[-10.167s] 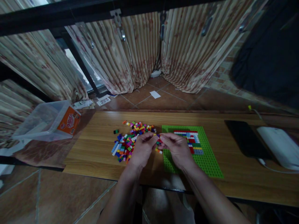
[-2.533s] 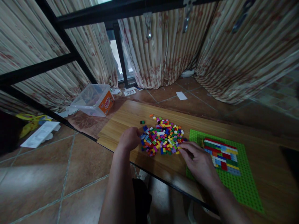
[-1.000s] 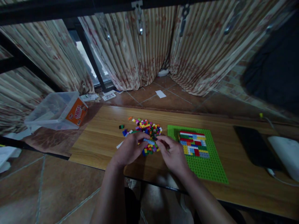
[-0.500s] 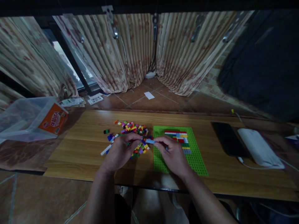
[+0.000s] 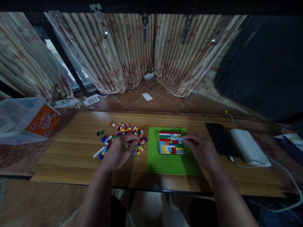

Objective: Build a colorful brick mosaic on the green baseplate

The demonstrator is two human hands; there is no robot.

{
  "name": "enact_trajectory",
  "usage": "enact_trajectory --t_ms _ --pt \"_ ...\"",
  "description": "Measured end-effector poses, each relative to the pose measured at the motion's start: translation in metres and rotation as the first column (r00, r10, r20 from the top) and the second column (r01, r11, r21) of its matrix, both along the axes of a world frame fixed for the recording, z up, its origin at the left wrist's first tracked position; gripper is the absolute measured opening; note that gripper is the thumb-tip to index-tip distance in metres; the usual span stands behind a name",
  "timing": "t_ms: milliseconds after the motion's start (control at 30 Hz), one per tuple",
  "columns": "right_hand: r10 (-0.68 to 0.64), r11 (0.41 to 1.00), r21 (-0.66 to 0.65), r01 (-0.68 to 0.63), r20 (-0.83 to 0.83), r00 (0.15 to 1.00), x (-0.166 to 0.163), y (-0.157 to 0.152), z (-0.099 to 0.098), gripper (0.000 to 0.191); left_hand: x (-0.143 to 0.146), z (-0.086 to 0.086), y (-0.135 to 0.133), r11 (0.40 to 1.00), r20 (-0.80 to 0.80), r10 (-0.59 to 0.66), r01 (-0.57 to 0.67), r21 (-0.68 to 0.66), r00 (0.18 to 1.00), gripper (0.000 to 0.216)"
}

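Over the right part of a flat build of multicoloured toy bricks [image 5: 167, 148], my right hand [image 5: 202, 150] pinches a light blue brick [image 5: 178, 138] by its right end. I cannot tell if this brick touches the bricks under it. The build sits on a green studded baseplate [image 5: 170, 165]. My left hand [image 5: 121, 152] hovers at the loose pile of coloured bricks [image 5: 129, 128], thumb and forefinger closed together. Whatever is between those fingertips, if anything, is too small to make out. Part of the pile is hidden behind this hand.
A long white brick [image 5: 98, 152] and a dark green one [image 5: 99, 133] lie left of the pile. Right of the baseplate are a black phone [image 5: 221, 138] and a white power bank [image 5: 249, 147] with a cable. A clear plastic box [image 5: 21, 119] stands beyond the table's left end.
My right hand has carried the light blue brick rightward, away from my left hand and over the build, which now shows more fully. The whole view has shifted slightly.
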State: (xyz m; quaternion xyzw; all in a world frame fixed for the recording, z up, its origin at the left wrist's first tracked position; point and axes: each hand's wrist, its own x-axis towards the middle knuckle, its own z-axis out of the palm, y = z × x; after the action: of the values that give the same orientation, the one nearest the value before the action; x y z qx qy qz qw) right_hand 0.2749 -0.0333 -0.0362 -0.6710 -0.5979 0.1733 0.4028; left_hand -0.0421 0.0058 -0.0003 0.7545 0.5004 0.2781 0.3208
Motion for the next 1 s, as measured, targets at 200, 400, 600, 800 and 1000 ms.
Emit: enact_trajectory --t_ms 200,400,600,800,1000 --pt "0.084 0.996 -0.005 -0.084 0.023 0.996 -0.014 0.008 0.001 0.019 0.004 -0.007 0.004 1.000 -0.019 -0.027 0.027 -0.003 0.999 0.020" --pt "0.012 0.999 -0.035 -0.014 -0.061 0.998 -0.017 0.012 0.000 0.016 0.001 -0.010 0.006 0.999 -0.062 -0.041 0.042 0.015 0.997 0.019" --pt "-0.067 0.994 -0.095 0.046 -0.225 0.972 -0.019 0.015 -0.003 0.020 0.000 -0.010 0.006 0.998 -0.085 -0.037 0.040 0.040 0.996 0.020" --pt "-0.099 0.989 -0.136 0.059 -0.310 0.946 -0.015 0.017 -0.001 0.028 -0.003 -0.012 0.006 0.998 -0.093 -0.020 0.025 0.055 0.995 0.021" --pt "-0.174 0.979 -0.152 0.133 -0.304 0.937 -0.019 0.021 -0.005 0.037 -0.001 -0.010 0.006 1.000 -0.111 -0.003 0.006 0.027 0.994 0.021"
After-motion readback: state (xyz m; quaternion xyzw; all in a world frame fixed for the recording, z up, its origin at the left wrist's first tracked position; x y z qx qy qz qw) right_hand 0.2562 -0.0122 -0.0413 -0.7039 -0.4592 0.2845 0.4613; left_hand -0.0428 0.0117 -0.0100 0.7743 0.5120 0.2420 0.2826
